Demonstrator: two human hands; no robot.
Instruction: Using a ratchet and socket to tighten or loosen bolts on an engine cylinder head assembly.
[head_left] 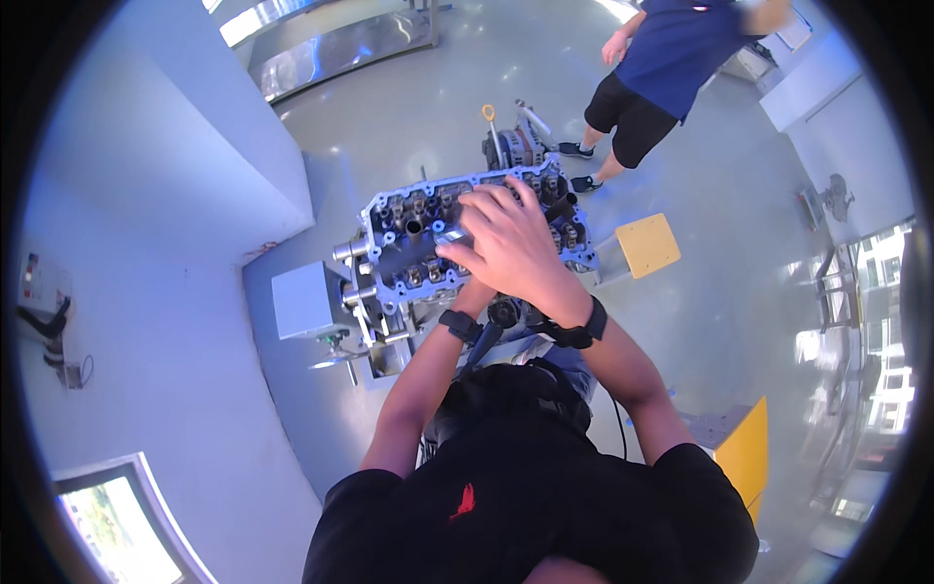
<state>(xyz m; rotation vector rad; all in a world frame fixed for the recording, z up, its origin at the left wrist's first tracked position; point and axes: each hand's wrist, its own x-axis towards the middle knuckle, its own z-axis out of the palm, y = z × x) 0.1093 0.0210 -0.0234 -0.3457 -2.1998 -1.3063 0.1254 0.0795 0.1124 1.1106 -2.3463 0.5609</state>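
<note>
An engine cylinder head (394, 255) with open valve gear lies in front of me, its pale metal rim dotted with bolt holes. Over its middle, my right hand (506, 232) is bent with the palm down, thumb and fingers curled round something its back hides. A small shiny metal piece (450, 237) shows between thumb and forefinger; I cannot tell whether it is gripped or part of the engine. My left hand (475, 294) reaches in beneath the right one, and its fingers are hidden.
An alternator (526, 148) and a yellow-ringed dipstick (489, 113) are at the engine's far side. A grey box (309, 300) stands left, a yellow plate (648, 245) right. Another person (671, 68) stands at the far right. A wall with a pillar (224, 127) borders the left.
</note>
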